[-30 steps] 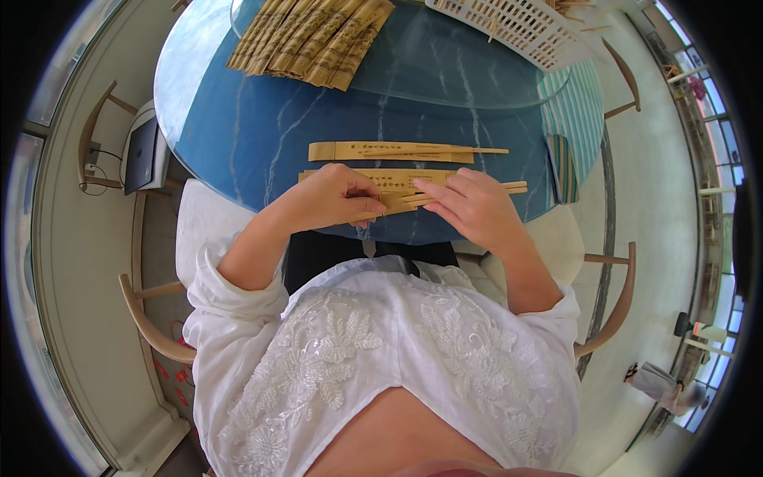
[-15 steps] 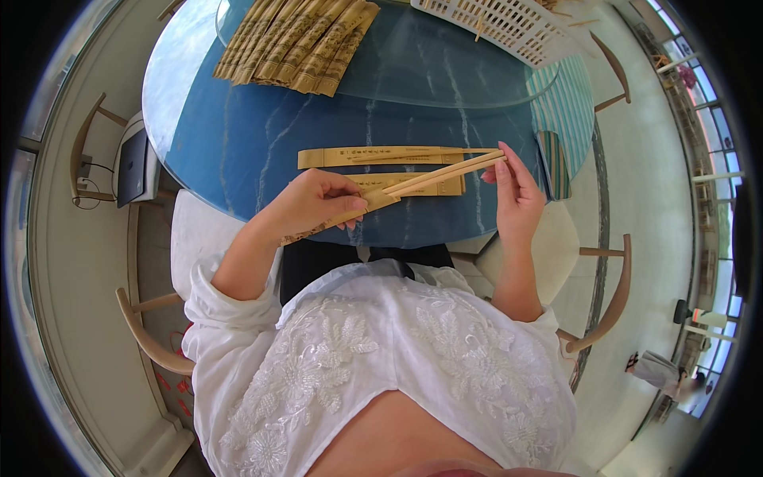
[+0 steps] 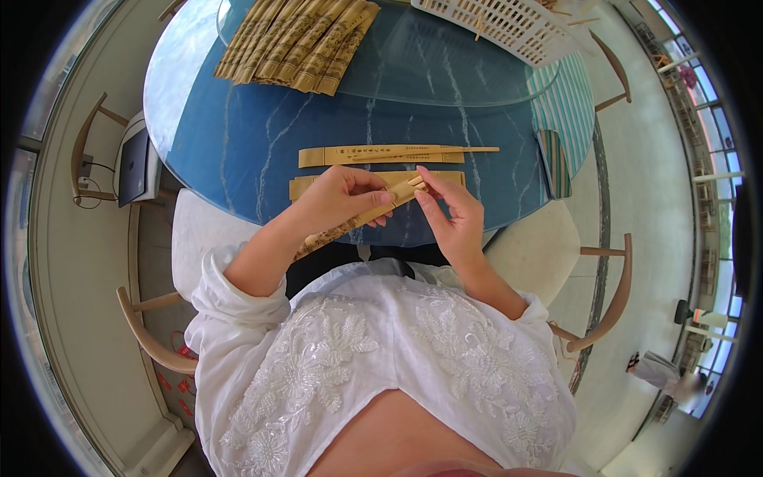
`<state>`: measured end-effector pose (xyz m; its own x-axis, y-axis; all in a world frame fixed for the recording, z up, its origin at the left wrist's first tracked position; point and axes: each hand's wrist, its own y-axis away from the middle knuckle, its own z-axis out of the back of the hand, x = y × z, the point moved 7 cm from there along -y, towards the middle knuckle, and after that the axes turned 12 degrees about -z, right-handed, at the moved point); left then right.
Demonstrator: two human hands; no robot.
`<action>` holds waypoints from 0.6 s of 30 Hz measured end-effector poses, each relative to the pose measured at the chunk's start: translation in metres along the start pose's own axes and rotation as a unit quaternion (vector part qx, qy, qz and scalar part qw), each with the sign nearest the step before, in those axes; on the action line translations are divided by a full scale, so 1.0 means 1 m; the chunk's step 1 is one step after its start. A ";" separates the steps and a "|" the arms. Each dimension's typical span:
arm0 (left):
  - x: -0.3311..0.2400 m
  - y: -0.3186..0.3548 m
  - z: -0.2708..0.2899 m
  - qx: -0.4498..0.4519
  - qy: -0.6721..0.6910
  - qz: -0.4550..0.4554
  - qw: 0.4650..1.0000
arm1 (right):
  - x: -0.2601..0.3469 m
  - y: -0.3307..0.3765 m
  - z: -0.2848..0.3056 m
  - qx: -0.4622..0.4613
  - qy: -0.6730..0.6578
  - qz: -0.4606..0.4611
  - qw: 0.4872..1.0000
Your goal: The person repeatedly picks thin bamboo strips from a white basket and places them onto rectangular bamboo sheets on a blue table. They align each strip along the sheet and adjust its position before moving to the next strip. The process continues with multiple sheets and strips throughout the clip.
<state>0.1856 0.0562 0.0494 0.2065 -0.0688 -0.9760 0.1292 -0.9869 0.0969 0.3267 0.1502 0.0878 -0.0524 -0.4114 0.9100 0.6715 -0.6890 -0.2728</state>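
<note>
My left hand (image 3: 343, 197) grips a tan printed paper chopstick sleeve (image 3: 322, 238), which slants up to the right in front of me. A pair of pale wooden chopsticks (image 3: 416, 183) sits inside it, with only short ends showing at the opening. Those ends are pinched between the thumb and fingers of my right hand (image 3: 457, 213). Just beyond my hands, another flat sleeve (image 3: 358, 153) lies on the table with a loose chopstick (image 3: 482, 149) over it, its tip past the right end. A further sleeve (image 3: 300, 184) is partly covered by my left hand.
A fanned pile of printed sleeves (image 3: 298, 48) rests on the glass turntable (image 3: 397, 75) at the far left. Beyond it on the right stands a white slatted basket (image 3: 509, 36) with chopsticks. A striped cloth (image 3: 554, 163) hangs over the right edge of the blue table (image 3: 262, 151).
My right hand has moved left toward my left hand, sliding the chopsticks down into the sleeve until only their ends show. My left hand has shifted slightly right.
</note>
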 end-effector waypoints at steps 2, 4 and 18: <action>-0.002 -0.001 -0.004 0.002 0.001 -0.009 1.000 | -0.011 -0.001 0.000 0.003 -0.048 -0.033 0.998; -0.001 -0.002 -0.007 0.006 0.006 -0.010 1.000 | -0.015 0.001 0.000 -0.003 -0.077 -0.065 0.995; 0.038 0.070 0.030 -0.058 0.085 0.040 0.994 | -0.041 -0.022 0.098 -0.221 -0.166 -0.124 0.953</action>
<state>0.1738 -0.0197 0.0131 0.3806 -0.1113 -0.9180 0.2153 -0.9548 0.2050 0.3862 0.2408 0.0870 0.1170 -0.0417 0.9923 0.2875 -0.9549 -0.0740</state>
